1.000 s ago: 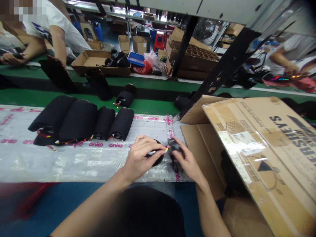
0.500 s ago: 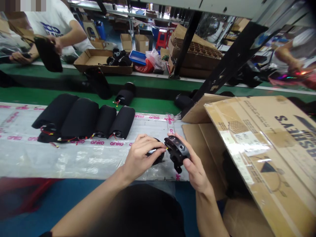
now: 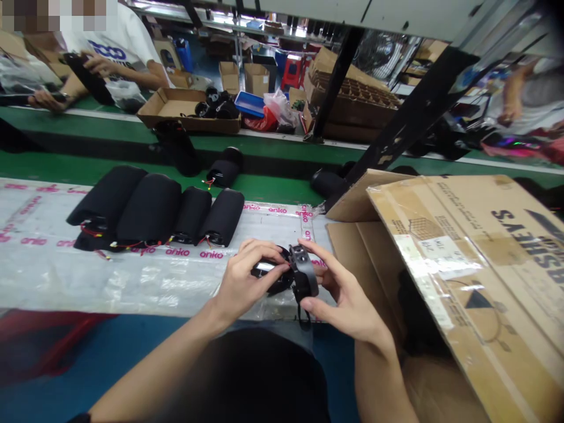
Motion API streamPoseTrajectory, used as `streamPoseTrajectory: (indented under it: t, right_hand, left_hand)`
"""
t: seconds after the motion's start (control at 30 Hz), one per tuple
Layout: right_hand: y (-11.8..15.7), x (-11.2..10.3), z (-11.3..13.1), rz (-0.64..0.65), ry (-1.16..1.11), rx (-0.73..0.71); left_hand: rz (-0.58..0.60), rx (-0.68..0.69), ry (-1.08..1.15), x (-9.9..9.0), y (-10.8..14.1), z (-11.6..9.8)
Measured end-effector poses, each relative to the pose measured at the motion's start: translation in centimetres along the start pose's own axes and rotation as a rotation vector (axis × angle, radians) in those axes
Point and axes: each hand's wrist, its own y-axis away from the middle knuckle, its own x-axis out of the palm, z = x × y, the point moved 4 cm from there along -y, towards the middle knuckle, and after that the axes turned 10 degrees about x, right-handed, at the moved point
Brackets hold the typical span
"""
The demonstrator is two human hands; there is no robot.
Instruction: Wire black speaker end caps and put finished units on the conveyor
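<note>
My right hand (image 3: pixel 343 294) holds a round black end cap (image 3: pixel 305 271) by its rim, tilted on edge, with a row of buttons or holes on its outer side. A thin black strap hangs below it. My left hand (image 3: pixel 251 273) is closed at the cap's inner side, thumb and fingertips pinched on thin wires (image 3: pixel 287 265) that show a bit of red. Behind those fingers a black cylinder (image 3: pixel 278 284), probably a speaker body, rests on the bench, partly hidden. Several black fabric-covered cylinders (image 3: pixel 150 207) with wires at their ends lie to the left.
A plastic-wrapped bench (image 3: pixel 167 288) lies before me, with a green conveyor belt (image 3: pixel 268 182) behind it. An open cardboard box (image 3: pixel 476 247) stands close on the right beside a dark slanted post (image 3: pixel 400 111). Across the belt, a person (image 3: pixel 127 53) handles a black cylinder.
My right hand has turned the end cap more edge-on and brought it left against the fingers of my left hand. The person opposite has raised their black cylinder.
</note>
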Motion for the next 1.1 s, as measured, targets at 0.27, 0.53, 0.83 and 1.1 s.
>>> streamPoseTrajectory:
  t: [0.27, 0.53, 0.83, 1.1]
  right_hand:
    - [-0.3, 2.7, 1.6, -0.257, 0.419, -0.073]
    - [-1.3, 3.8, -1.5, -0.277, 0.261, -0.043]
    - [-0.8, 6.5, -5.5, -0.62, -0.273, 0.03]
    - [0.5, 7.2, -4.0, -0.742, -0.191, -0.118]
  left_hand:
    - [-0.137, -0.255, 0.478, -0.2, 2.2, 2.3]
    - [0.001, -0.36, 0.344, 0.8, 3.1, 2.8]
    - [-0.255, -0.422, 0.504, 1.1, 4.4, 2.9]
    - [-0.488, -0.323, 0.311, 2.3, 6.6, 1.7]
